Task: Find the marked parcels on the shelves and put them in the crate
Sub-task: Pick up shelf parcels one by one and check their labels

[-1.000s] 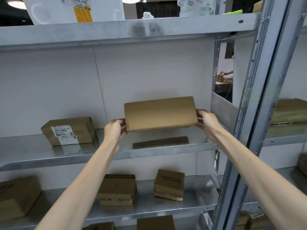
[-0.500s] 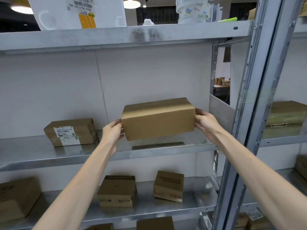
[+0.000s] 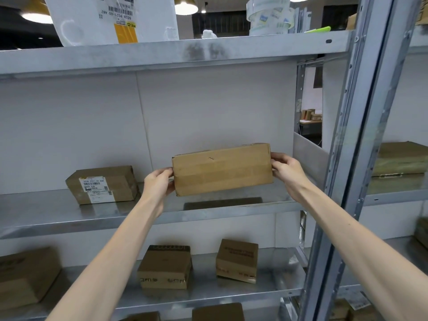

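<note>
1. Brown cardboard parcel [image 3: 222, 169]: long, held lengthwise above the middle shelf [image 3: 58, 218], clear of its surface and slightly tilted, right end higher. A taped brown face is turned toward the camera.
2. Left hand [image 3: 158, 184]: curled round the parcel's left end, thumb on the near edge.
3. Right hand [image 3: 287, 172]: grips the right end, fingers wrapped over the upper corner, thumb on the end below them.
4. A dark reflection of the parcel lies on the shelf metal directly below it.
5. Labelled parcel [image 3: 104, 184]: rests on the same shelf, well to the left, white barcode labels facing out.
6. Lower shelf [image 3: 231, 295]: two small cartons, one [image 3: 165, 266] left, one [image 3: 237, 260] right, near each other but apart; a larger carton [image 3: 25, 274] at far left.
7. Top shelf [image 3: 162, 54]: white package [image 3: 111, 19] with a barcode and yellow sticker; tape rolls [image 3: 268, 17] to its right.
8. Steel upright [image 3: 347, 158] on the right; beyond it, stacked cartons [image 3: 400, 165] in the next bay.
</note>
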